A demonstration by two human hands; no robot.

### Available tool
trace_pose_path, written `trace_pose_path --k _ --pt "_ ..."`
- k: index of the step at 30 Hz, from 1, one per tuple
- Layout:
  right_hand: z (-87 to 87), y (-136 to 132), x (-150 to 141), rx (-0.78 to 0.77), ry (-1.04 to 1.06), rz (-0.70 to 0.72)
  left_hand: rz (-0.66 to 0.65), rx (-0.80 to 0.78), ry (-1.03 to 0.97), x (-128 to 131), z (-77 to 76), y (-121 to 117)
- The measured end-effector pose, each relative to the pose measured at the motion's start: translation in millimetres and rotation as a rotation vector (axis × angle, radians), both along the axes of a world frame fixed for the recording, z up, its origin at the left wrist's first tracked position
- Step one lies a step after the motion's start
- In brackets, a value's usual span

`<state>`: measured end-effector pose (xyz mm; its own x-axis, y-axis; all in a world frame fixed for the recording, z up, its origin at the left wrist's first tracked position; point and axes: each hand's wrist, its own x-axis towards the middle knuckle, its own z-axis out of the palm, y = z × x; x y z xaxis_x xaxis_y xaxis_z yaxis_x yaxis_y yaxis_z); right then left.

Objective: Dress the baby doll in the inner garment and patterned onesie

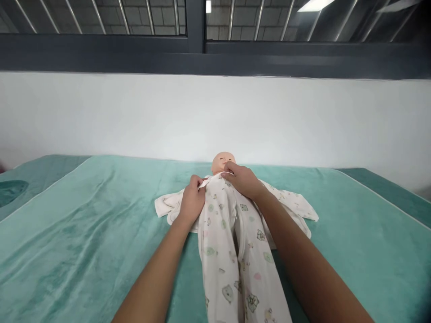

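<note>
A baby doll lies on its back with its head toward the wall. Under and around it a white baby shirt is spread, sleeves stretched out to both sides. White printed baby pants cover the doll's body, legs trailing toward me. At the waistband's left side, my left hand is closed on the pants' edge. Just below the doll's face, my right hand pinches the waistband on the other side and hides part of the chin. The doll's limbs are out of sight beneath the cloth.
A soft green blanket with wrinkles on the left covers the surface. Behind it rises a white wall under a dark window frame with metal bars. A darker green patch shows at the far left.
</note>
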<state>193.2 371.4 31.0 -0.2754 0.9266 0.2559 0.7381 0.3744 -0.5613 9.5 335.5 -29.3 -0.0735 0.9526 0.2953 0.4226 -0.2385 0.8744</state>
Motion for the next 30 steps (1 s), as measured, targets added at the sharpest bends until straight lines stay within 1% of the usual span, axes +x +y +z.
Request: trace_pose_path --k 1,3,5,7,10,14,16,17,20,22,23,26,30 --pt "-2.5 0 -1 0.002 0.043 -0.021 -0.002 0.014 -0.013 -1 -1.5 2" --pt "-9.8 -4 1 -0.002 0.199 -0.057 -0.031 0.031 -0.041 -4 -2.8 5" --pt "-18.4 -10 8 -0.014 0.371 -0.098 -0.080 0.031 -0.070 -8 -1.2 6" --pt "-26.8 -19 20 -0.023 0.471 -0.152 -0.133 0.029 -0.097 -10 2.7 5" --pt "-36.7 -30 37 0.018 0.445 -0.245 -0.164 -0.004 -0.110 -10 9.2 -1" --pt "-44.1 -35 45 0.074 0.405 -0.298 -0.135 -0.013 -0.165 -3 14.1 -8" --pt "-45.3 -35 44 0.081 0.439 -0.270 -0.105 -0.043 -0.204 -1 16.0 -10" --pt "-45.2 -35 43 0.089 0.460 -0.228 -0.094 -0.080 -0.227 -1 16.9 -10" --pt "-42.6 -34 41 0.130 0.509 0.001 -0.096 -0.168 -0.257 -2 18.4 -8" --pt "-39.6 -35 40 0.127 0.496 0.125 -0.113 -0.162 -0.225 -4 17.2 -6" --pt "-38.0 -35 39 0.113 0.479 0.150 -0.117 -0.147 -0.204 -4 15.9 -5" --pt "-34.3 -36 38 0.058 0.423 0.157 -0.090 -0.105 -0.189 -4 10.7 -2" --pt "-32.8 -34 39 0.031 0.384 0.189 0.016 -0.055 -0.173 -1 4.5 -1"
